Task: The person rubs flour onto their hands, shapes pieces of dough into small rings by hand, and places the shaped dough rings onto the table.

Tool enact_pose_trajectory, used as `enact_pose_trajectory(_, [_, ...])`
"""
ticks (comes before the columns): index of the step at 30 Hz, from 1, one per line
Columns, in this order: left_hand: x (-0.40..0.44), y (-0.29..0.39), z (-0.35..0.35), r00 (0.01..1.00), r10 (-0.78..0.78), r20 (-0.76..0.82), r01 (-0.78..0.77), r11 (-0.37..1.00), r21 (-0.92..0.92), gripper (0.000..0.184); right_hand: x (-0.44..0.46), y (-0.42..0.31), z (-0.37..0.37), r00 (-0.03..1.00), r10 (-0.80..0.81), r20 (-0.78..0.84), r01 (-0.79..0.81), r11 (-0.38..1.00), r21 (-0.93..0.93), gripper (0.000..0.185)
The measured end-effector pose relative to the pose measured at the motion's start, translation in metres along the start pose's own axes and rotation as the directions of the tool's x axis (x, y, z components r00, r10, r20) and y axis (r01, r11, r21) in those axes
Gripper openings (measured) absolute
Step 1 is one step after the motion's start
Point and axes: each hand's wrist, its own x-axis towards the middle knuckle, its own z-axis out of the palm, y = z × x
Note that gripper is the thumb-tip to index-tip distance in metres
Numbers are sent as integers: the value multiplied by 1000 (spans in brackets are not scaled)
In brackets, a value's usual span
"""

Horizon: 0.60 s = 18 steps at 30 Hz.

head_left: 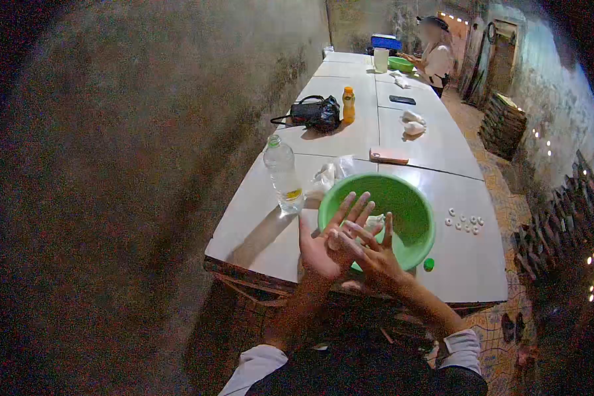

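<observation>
My left hand [327, 251] is palm up with its fingers spread, over the near left rim of a green basin [412, 228]. A small pale lump [334, 240] lies on that palm. Above it, my right hand [375, 259] has its fingers stretched out, with fingertips touching or very close to the lump. White material [375, 223] shows inside the basin, partly hidden by my fingers. Several small white rings [462, 218] lie on the table right of the basin. A green cap [429, 264] rests by the basin's near right side.
On the white table [336, 143] stand a clear bottle [282, 173], a black bag [320, 113] and an orange bottle [348, 105]. White bags [412, 123], a pinkish phone [389, 156] and a dark phone [402, 100] lie farther back. A person [437, 56] stands at the far end.
</observation>
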Motion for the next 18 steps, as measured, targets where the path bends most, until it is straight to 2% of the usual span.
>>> enact_pose_trajectory(3, [-1,-1,-1,1000,-2,24,3,1000,-5,93,-8,5,7,999,-4,38,5,1000,-30,84])
enact_pose_trajectory(5, [-1,-1,3,1000,-10,-21,8,997,-72,93,-12,7,7,997,-9,71,17,994,-108,85])
enact_pose_trajectory(6, [0,-2,1,1000,4,19,-3,1000,-29,93,-3,-4,2,994,-34,99,44,994,-104,82])
enact_pose_trajectory(9, [-1,-4,-4,1000,6,-9,-6,999,-39,94,-3,-3,-2,991,-94,99,107,984,-143,79])
enact_pose_trajectory(10, [0,-3,-6,1000,-8,27,9,999,-32,93,-5,-3,-1,997,-64,30,64,998,-16,76])
enact_pose_trajectory(11, [0,-4,-5,1000,-10,27,11,999,-31,93,-6,-4,0,998,-62,29,63,998,-16,76])
enact_pose_trajectory(13, [0,-5,-3,1000,-3,14,3,1000,-29,95,-5,-5,2,996,-91,25,92,995,-50,77])
enact_pose_trajectory(14, [0,-5,-2,1000,2,7,-2,1000,-27,96,-4,-4,3,987,-150,60,160,962,-221,78])
enact_pose_trajectory(15, [-1,-5,-2,1000,3,9,-3,1000,-26,96,-4,-5,1,987,-152,59,162,962,-221,78])
enact_pose_trajectory(17, [-1,-6,-2,999,-19,32,20,999,-37,96,-3,-9,-4,994,-87,-62,83,995,-60,79])
enact_pose_trajectory(18, [-1,-5,-1,999,-19,33,20,999,-35,96,-6,-9,-4,994,-88,-64,84,995,-60,79])
